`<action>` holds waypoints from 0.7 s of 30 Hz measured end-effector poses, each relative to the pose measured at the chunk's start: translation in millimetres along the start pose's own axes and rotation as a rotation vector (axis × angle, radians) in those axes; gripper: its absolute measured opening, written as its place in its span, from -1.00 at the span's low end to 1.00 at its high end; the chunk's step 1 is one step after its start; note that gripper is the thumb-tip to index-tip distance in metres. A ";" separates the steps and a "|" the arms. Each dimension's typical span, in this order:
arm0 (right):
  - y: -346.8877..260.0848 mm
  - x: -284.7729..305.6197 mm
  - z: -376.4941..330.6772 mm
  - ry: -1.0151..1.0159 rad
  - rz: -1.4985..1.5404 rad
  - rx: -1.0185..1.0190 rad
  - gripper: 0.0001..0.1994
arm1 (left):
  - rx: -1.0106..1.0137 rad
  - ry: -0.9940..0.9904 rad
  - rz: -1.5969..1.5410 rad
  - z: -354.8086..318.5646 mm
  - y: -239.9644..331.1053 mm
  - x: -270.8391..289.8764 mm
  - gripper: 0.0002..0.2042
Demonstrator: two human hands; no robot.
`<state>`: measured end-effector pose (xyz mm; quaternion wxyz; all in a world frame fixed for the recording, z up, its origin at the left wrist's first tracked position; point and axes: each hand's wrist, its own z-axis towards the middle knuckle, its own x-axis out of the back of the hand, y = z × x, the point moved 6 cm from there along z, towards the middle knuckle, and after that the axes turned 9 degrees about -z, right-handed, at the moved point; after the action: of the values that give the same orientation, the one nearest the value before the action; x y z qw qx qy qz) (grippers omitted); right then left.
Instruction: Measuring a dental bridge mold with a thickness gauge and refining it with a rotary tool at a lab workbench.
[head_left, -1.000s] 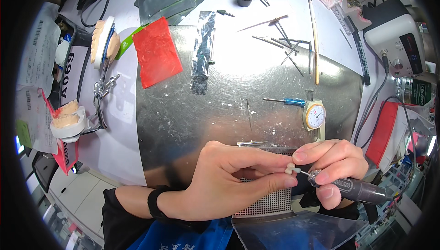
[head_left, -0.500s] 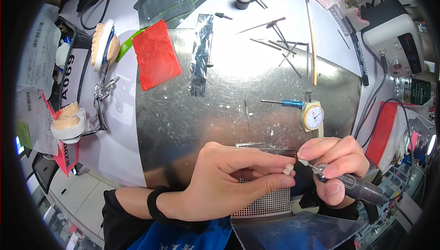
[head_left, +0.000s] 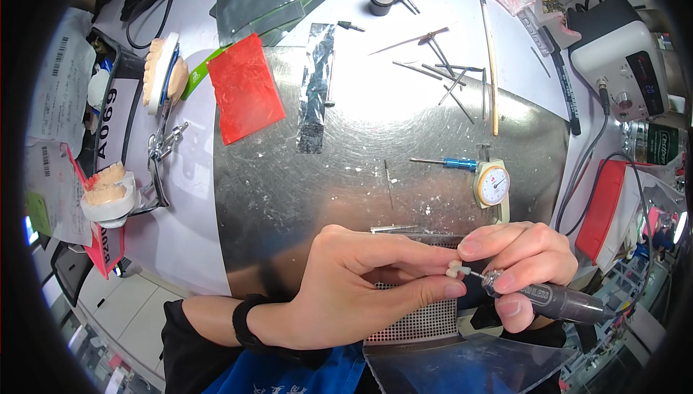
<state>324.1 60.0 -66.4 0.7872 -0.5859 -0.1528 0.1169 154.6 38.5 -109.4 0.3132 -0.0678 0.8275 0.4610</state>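
My left hand (head_left: 354, 278) pinches a small tooth-coloured dental crown piece (head_left: 452, 269) between thumb and fingertips, low in the middle of the view. From the right, my right hand (head_left: 530, 253) grips a dark rotary handpiece (head_left: 567, 303). Its pale grinding tip (head_left: 466, 271) meets the crown piece, as far as I can see. Beneath both hands lies a perforated metal grid (head_left: 411, 323), with a clear plastic shield (head_left: 469, 365) at its near side. Part of the left hand's fingers is hidden behind the hand.
A dial gauge (head_left: 494, 185) lies on the metal plate (head_left: 267, 177) beyond my right hand. Several loose burs (head_left: 452, 76) and a brush (head_left: 494, 69) lie farther off. Left are a red wax sheet (head_left: 247, 89) and dental models (head_left: 112, 193); right, a control box (head_left: 621, 62) with a cable.
My right hand has moved slightly left with the handpiece, bringing its tip from a small distance away onto the crown piece. My left hand stays nearly still.
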 end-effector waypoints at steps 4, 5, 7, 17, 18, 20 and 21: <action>0.8 -0.6 0.7 0.007 0.004 0.000 -0.86 | 0.008 0.002 0.012 -1.0 -0.1 1.4 -0.77; 0.3 -0.4 0.7 0.002 0.003 0.004 -0.85 | 0.009 0.001 0.013 -0.8 -0.5 0.9 -0.77; -0.1 0.0 0.2 0.006 -0.004 0.001 -0.85 | -0.001 0.014 0.002 -0.6 -1.1 0.8 -0.77; -0.3 3.5 -0.8 0.076 -0.056 0.015 -0.81 | -0.032 -0.015 0.020 2.4 2.3 -0.9 -0.77; 1.2 1.1 -3.5 0.076 -0.054 0.017 -0.81 | -0.028 -0.020 0.064 1.2 1.6 0.0 -0.76; 8.0 6.4 -11.0 0.231 0.052 -0.002 -0.70 | -0.024 -0.024 0.109 0.5 0.7 0.7 -0.75; 10.4 7.5 -12.9 0.242 0.048 0.005 -0.49 | -0.050 -0.028 0.126 0.5 2.2 0.4 -0.75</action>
<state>335.9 54.3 -79.0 0.7982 -0.5974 -0.0424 0.0649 153.6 40.2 -108.3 0.2932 -0.0172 0.8140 0.5011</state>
